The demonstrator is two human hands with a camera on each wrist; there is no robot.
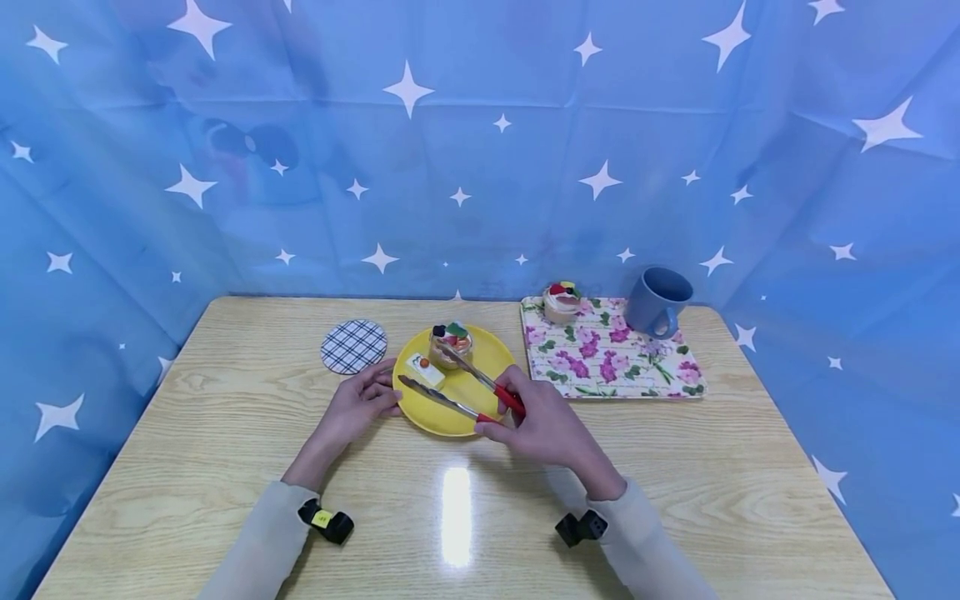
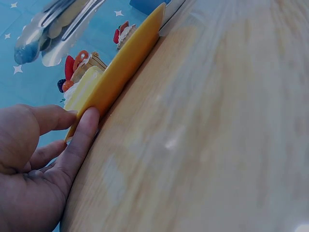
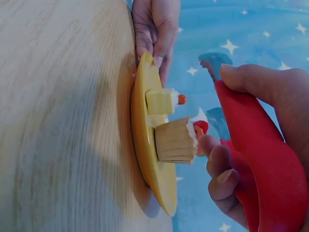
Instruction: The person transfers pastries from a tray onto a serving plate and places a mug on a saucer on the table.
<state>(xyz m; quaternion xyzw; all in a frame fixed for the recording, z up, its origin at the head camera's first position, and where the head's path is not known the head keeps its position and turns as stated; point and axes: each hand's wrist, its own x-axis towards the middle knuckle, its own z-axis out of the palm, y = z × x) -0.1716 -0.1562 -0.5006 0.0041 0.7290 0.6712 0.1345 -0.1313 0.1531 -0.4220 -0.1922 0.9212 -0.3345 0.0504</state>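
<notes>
My left hand pinches the left rim of a yellow plate, thumb and fingers on either side of its edge in the left wrist view. On the plate stand a small square cake topped with an orange berry and a fruit-topped cupcake, side by side. Red-handled metal tongs are held in my right hand, its fingers curled round the handles. The tongs' two arms are spread apart over the plate, pointing at the cake and cupcake, with nothing between their tips.
Right of the plate lies a floral tray bearing another fruit-topped cupcake and a blue-grey mug. A round checked coaster is behind my left hand. A starry blue curtain hangs along the wooden table's back edge.
</notes>
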